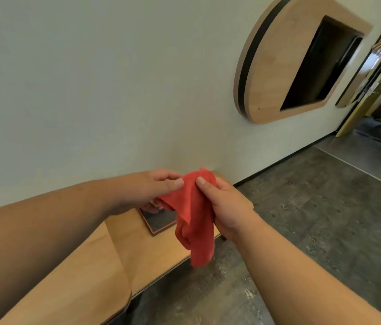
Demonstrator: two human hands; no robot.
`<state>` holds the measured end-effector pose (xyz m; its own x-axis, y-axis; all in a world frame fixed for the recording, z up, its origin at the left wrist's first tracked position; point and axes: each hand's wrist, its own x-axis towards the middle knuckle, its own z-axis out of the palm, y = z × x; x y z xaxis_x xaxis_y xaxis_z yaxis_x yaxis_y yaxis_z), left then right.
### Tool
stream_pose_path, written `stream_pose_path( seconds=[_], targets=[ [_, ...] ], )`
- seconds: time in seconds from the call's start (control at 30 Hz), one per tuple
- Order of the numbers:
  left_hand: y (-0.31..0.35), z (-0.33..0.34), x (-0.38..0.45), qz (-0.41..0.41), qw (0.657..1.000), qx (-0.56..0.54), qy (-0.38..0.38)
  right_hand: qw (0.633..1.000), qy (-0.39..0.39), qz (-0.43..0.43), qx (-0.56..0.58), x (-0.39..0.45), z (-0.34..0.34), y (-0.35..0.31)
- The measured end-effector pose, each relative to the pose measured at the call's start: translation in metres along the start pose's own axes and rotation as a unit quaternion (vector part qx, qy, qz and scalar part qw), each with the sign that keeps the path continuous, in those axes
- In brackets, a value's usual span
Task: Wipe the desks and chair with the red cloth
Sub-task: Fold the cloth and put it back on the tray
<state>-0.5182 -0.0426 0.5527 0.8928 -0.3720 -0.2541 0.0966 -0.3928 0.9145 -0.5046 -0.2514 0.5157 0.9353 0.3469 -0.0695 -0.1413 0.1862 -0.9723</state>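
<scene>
Both hands pinch the red cloth (194, 216) above the wooden table (152, 252): left hand (147, 191) and right hand (227, 207) grip its top, the rest hanging down. No writing is readable.

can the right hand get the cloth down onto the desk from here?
Probably yes. The right hand and left hand both pinch the red cloth in the air right above the wooden desk, and nothing lies between them.
</scene>
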Motion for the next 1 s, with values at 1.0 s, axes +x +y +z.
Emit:
stream_pose_path(
  seconds=[1.0],
  targets=[
    [-0.220,0.014,0.495,-0.238,0.822,-0.385,0.345,0.926,-0.081,0.367,-0.041,0.463,-0.265,0.188]
  ],
)
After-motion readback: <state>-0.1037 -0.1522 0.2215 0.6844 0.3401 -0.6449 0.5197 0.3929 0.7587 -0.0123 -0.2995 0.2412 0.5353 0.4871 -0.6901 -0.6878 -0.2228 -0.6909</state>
